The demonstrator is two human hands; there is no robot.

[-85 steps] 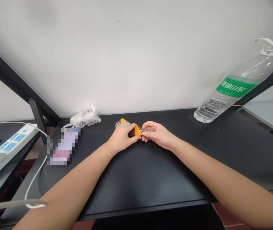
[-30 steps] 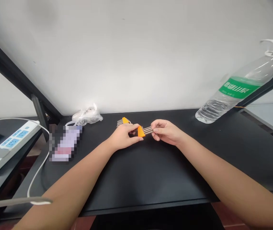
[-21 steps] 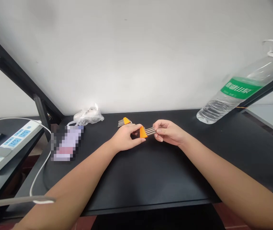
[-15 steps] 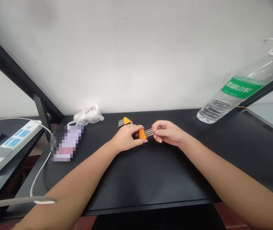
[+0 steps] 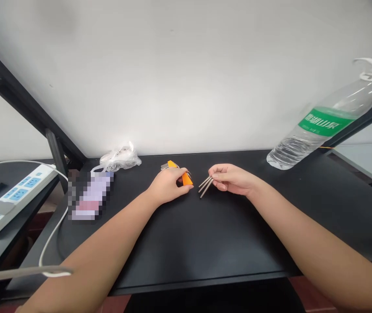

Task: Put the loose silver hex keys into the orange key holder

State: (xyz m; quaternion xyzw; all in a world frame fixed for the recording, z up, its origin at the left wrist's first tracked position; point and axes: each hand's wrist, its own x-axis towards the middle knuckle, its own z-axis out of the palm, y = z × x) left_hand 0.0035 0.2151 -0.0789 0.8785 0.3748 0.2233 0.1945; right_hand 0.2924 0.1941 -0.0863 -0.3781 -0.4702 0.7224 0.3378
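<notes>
My left hand pinches an orange hex key holder between thumb and fingers, just above the black table. Part of the holder is hidden by the fingers, and small metal ends show at its right side. My right hand is closed on a few thin metal hex keys. Their free ends fan out down and to the left, apart from the holder. Behind my left hand lies a second orange hex key holder with several metal keys in it.
A crumpled clear plastic bag and a blurred-out flat item lie to the left. Farther left are a white power strip and a white cable. A large water bottle stands at the right, before the wall.
The hex keys have come out of the orange holder and now hang in my right hand, tips turned downward. My left hand has shifted slightly left with the holder.
</notes>
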